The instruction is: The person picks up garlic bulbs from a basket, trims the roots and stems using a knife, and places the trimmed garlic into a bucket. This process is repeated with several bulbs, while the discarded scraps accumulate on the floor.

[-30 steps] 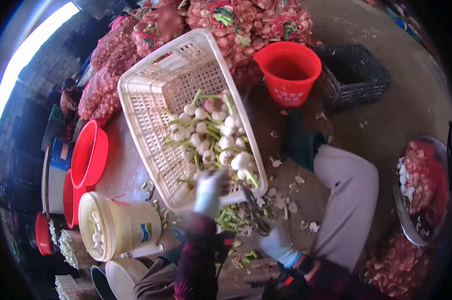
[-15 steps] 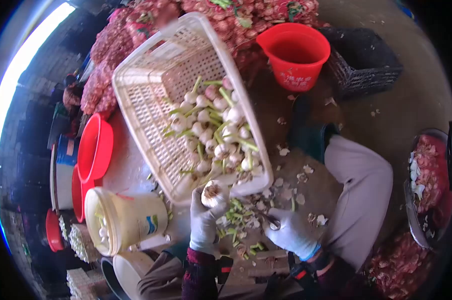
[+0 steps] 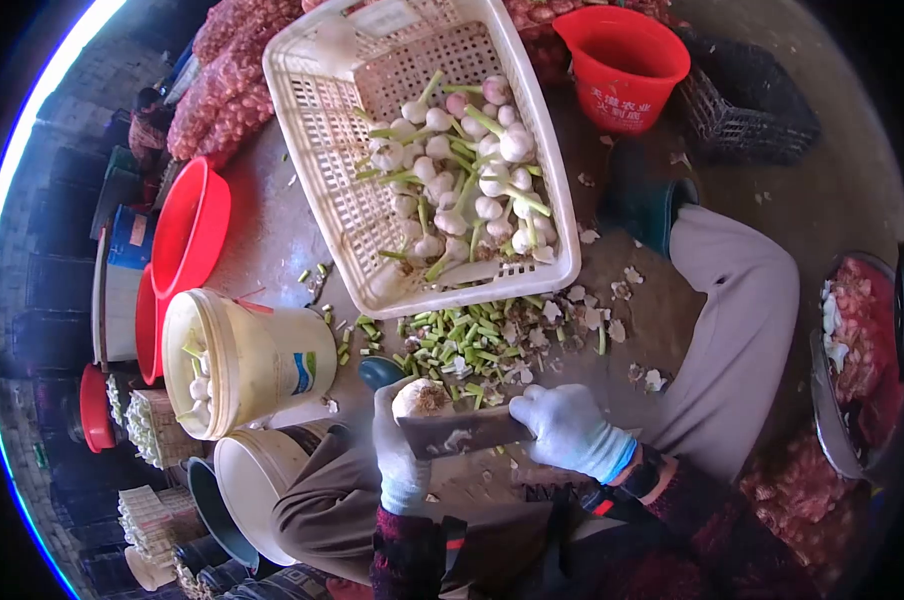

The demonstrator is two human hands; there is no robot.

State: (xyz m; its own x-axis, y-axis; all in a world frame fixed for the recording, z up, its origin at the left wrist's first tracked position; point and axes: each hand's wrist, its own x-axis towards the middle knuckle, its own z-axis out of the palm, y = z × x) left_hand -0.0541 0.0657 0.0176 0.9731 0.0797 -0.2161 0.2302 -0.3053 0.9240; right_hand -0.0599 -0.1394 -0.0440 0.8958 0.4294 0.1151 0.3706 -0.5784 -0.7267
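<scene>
In the head view, my left hand [image 3: 396,440], in a white glove, is closed around a garlic bulb [image 3: 422,398] with its brown root end facing up. My right hand [image 3: 575,432], gloved too, grips a knife [image 3: 472,433] by its handle. The broad dark blade lies level across the near side of the bulb, its tip end at my left fingers. Whether the edge has entered the bulb is hidden. Beyond my hands, a white plastic crate [image 3: 412,295] holds several garlic bulbs [image 3: 452,190] with green stems.
Cut green stems [image 3: 467,335] and papery skins litter the floor before the crate. A cream bucket [image 3: 272,355] with bulbs inside lies at left near red basins [image 3: 192,220]. A red bucket [image 3: 622,75] and black crate [image 3: 747,100] stand behind. Another person [image 3: 148,130] is far left.
The knife has swung up to lie across the bulb as my right hand moved toward my left. The view has tilted down, so the crate and buckets appear higher.
</scene>
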